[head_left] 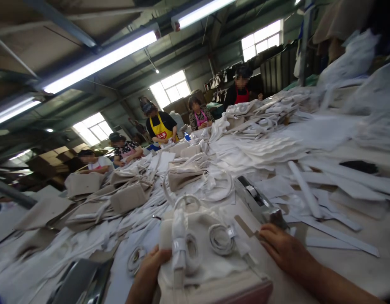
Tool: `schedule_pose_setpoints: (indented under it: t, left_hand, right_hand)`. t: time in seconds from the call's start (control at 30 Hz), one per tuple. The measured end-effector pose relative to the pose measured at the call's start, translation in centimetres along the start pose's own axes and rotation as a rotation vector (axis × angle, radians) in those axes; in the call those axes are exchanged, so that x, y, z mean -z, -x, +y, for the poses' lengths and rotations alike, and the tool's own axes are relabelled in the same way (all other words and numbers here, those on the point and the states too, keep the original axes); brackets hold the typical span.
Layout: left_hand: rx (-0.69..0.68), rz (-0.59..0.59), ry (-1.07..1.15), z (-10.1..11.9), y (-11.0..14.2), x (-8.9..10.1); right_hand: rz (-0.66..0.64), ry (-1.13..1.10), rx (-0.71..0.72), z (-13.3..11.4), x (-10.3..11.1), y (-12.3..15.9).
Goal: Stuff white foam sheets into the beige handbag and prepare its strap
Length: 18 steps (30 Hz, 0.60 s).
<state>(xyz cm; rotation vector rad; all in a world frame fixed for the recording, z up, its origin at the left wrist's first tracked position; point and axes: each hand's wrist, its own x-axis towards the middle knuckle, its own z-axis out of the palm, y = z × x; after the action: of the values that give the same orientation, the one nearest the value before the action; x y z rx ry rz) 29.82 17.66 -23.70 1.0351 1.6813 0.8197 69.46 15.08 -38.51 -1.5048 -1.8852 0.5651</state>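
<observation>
A cream handbag (pixel 214 266) is in front of me at the bottom centre, with wrapped handles and a coiled cord (pixel 220 240) lying on it. My left hand (pixel 150 268) grips its left side, thumb on the front. My right hand (pixel 282 247) is right of the bag, fingers curled together beside a metal tape dispenser (pixel 258 200). A narrow brown strip (pixel 244 226) reaches its fingertips; whether the fingers pinch it is unclear. Another coiled cord (pixel 136 259) lies left of my left hand.
Several beige bags (pixel 130 198) and white wrapping sheets (pixel 264 147) cover the long table. White strips (pixel 337 228) and a roll (pixel 304 188) lie to the right. A dark shiny object (pixel 81 280) is at lower left. Several co-workers, one in a yellow apron (pixel 161 126), work along the far side.
</observation>
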Motion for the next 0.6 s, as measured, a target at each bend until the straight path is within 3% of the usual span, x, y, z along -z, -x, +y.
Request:
schedule_pose_setpoints:
  t: [0.07, 0.13, 0.23, 0.3, 0.37, 0.47, 0.53, 0.6]
  left_hand:
    - [0.006, -0.032, 0.084, 3.0, 2.1, 0.9]
    - [-0.018, -0.04, 0.028, 6.8, 4.1, 1.5]
    - [-0.101, 0.051, -0.399, 12.3, 6.3, 1.4]
    - [-0.179, 0.135, -0.775, 14.6, 6.7, 0.1]
    - [-0.216, 0.145, -1.01, 15.3, 6.6, -2.4]
    - [-0.207, 0.021, -1.059, 14.2, 6.2, -7.8]
    - [-0.171, -0.158, -1.013, 13.0, 6.2, -11.4]
    - [-0.154, -0.395, -0.941, 12.0, 6.4, -13.5]
  right_hand:
    - [0.01, -0.126, -0.033, -0.2, 0.6, -0.3]
    - [-0.018, -0.243, -0.066, -1.1, 1.0, -0.6]
    - [-0.088, -0.423, -0.072, -3.4, 1.2, -0.9]
    - [-0.131, -0.547, -0.087, -5.4, 1.1, -1.1]
    - [-0.188, -0.678, -0.149, -7.2, 0.8, -1.3]
    - [-0.256, -0.867, -0.25, -8.7, 0.3, -1.6]
    - [-0.249, -0.947, -0.292, -8.6, 0.0, -1.7]
    - [-0.227, -0.97, -0.36, -7.8, -0.1, -1.5]
